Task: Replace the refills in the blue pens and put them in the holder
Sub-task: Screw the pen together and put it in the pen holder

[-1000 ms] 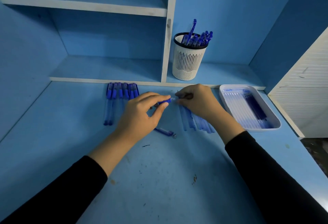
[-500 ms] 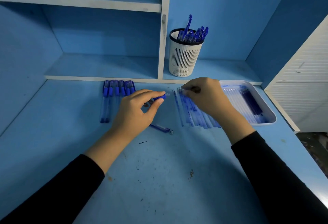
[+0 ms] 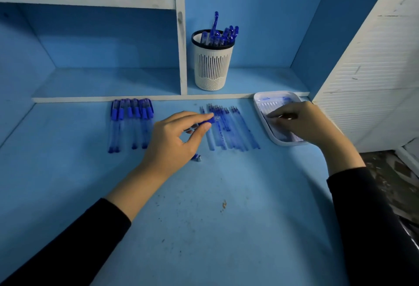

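On the scuffed, speckled blue bench [image 3: 204,229], a small pen tip piece [image 3: 196,157] is lying at six o'clock of the left hand [image 3: 176,137], probably set aside while the pen is open. That hand is pinching a pen barrel [image 3: 207,122] between thumb and forefinger, its clear open end pointing toward three o'clock to take a refill. There the right hand [image 3: 303,122] is reaching into the white plastic tray [image 3: 272,93], fingers curled, seemingly pinching a thin refill [image 3: 286,117]. Between the hands, slim translucent refills [image 3: 229,127] are lying in a row, and capped pens [image 3: 131,122] are waiting at nine o'clock. At twelve o'clock, the slotted white holder [image 3: 212,68] is standing on the shelf [image 3: 113,81], carrying finished pens [image 3: 223,36].
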Motion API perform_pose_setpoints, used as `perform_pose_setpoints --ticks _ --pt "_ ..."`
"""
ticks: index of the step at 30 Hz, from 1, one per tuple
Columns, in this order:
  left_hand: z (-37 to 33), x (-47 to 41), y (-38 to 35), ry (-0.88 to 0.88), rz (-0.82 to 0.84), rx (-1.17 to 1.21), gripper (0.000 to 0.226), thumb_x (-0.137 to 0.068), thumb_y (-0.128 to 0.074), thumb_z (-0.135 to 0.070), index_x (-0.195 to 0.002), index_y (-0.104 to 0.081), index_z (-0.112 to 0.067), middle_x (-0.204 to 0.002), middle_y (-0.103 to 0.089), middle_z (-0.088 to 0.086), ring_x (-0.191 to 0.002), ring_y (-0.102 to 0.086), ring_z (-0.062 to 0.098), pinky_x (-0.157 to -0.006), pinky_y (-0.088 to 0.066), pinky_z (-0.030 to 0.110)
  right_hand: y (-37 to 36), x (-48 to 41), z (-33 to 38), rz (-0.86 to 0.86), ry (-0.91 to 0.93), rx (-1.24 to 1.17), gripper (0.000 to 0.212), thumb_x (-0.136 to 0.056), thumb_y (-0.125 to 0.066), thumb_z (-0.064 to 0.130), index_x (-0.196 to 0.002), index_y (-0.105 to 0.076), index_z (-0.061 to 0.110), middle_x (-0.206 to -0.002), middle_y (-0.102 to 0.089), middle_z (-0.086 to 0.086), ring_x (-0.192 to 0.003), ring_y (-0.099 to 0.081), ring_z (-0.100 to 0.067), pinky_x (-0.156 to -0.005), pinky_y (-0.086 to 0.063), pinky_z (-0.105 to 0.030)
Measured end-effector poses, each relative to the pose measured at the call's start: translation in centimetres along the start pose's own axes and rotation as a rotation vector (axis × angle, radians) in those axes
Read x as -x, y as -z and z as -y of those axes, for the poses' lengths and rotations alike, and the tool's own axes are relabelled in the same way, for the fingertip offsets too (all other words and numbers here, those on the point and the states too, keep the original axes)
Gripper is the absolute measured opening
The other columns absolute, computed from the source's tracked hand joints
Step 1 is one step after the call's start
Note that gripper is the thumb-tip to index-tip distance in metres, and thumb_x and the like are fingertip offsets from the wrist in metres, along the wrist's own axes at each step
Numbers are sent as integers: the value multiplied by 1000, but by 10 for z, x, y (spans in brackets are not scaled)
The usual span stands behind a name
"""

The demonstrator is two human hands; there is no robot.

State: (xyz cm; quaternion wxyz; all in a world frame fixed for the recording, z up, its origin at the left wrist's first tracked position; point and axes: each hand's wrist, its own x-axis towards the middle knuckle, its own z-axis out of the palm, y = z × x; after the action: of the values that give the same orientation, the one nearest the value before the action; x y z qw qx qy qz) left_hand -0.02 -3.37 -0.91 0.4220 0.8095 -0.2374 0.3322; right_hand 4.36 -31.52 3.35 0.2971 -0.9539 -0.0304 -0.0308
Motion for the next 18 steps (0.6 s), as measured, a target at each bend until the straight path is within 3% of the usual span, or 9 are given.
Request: perform_pose_setpoints --ticks 5,9,14,18 --pt "-10 4 -9 -11 14 26 18 -88 -71 -12 -105 -76 -9 -95 -67 -11 -78 -60 -3 -65 -54 22 -5 -3 -1 55 5 -29 12 -85 -71 16 -96 -74 20 -71 -62 19 -55 -52 16 -55 -34 1" --pt "-7 7 -9 -14 34 6 18 -90 -70 -13 -106 -75 -9 -96 -69 -9 -80 -63 1 -65 -55 25 -6 -6 -5 76 6 -40 17 -83 -70 15 -94 -71 27 -84 -68 6 -63 -57 6 -56 -35 2" --pt "-4 11 -8 -30 42 -34 18 -88 -71 -11 -106 -75 -8 -94 -70 -6 -79 -63 4 -70 -54 26 -3 -5 -8 85 -20 -59 18 -86 -66 10 -93 -73 25 -69 -64 16 -53 -53 14 -53 -34 1" --pt "-5 12 -8 -24 54 -21 19 -88 -71 -12 -106 -75 -8 -94 -67 -9 -81 -58 -7 -67 -54 26 -1 -6 -11 58 -20 -72 19 -85 -65 7 -91 -71 24 -79 -67 11 -67 -58 7 -59 -35 2"
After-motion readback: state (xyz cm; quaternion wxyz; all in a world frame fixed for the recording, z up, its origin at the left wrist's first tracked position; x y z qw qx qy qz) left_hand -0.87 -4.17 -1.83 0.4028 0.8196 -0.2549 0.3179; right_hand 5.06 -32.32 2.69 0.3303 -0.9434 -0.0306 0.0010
